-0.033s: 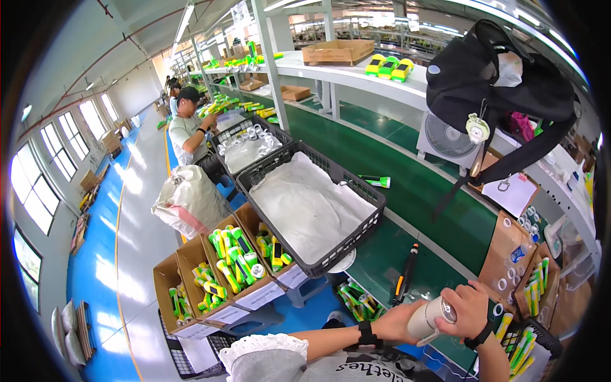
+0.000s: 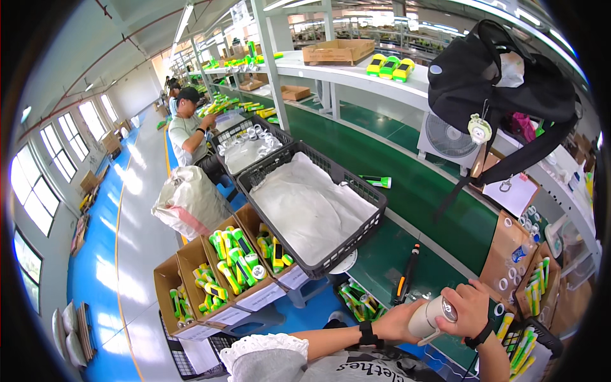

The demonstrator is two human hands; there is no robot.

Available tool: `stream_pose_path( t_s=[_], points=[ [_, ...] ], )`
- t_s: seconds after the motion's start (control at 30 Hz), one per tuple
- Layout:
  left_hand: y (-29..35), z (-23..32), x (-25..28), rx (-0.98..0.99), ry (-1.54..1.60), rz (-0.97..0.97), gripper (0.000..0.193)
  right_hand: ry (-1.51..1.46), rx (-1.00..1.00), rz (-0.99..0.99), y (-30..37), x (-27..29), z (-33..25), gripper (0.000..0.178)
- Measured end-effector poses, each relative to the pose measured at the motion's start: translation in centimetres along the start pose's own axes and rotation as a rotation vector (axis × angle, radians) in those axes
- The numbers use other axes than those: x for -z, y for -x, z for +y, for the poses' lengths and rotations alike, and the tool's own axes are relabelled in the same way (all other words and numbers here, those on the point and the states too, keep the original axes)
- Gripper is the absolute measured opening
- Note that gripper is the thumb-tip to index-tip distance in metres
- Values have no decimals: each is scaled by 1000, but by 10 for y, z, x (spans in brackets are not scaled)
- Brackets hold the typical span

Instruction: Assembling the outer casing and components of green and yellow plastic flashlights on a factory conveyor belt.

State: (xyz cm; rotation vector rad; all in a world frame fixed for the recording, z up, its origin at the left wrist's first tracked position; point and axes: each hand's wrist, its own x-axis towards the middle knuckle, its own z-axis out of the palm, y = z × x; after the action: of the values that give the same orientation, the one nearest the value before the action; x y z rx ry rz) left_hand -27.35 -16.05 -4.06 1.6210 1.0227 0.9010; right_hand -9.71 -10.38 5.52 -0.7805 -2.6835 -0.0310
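Note:
A cream drinking bottle with a round lid and a thin loop at its side is tilted between my hands, close to my body. My left hand is wrapped round its body. From the other side, my right hand grips the lid end, fingers curled over it. On the green bench just beyond lies a black and orange electric screwdriver, touched by neither hand.
A black crate lined with white sheeting stands ahead. Cardboard boxes of green and yellow flashlights are at left. A black backpack hangs at right. Another person sits at far left. A flashlight lies on the bench.

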Motion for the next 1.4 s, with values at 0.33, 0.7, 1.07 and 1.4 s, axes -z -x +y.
stream_pose_path(
  t_s=[0.33,0.7,1.07,1.4],
  points=[
    [-57,64,161,-333,-28,416,73,-574,-404,388,-19,3,11,72],
    [-265,174,475,-718,-323,1166,62,-734,-758,517,-5,-49,-13,61],
    [-393,126,550,-588,-324,1176,67,-785,-997,502,-39,-60,-34,46],
    [-420,122,572,-640,-439,1227,67,-934,-976,439,-76,-79,-16,46]
  ],
)
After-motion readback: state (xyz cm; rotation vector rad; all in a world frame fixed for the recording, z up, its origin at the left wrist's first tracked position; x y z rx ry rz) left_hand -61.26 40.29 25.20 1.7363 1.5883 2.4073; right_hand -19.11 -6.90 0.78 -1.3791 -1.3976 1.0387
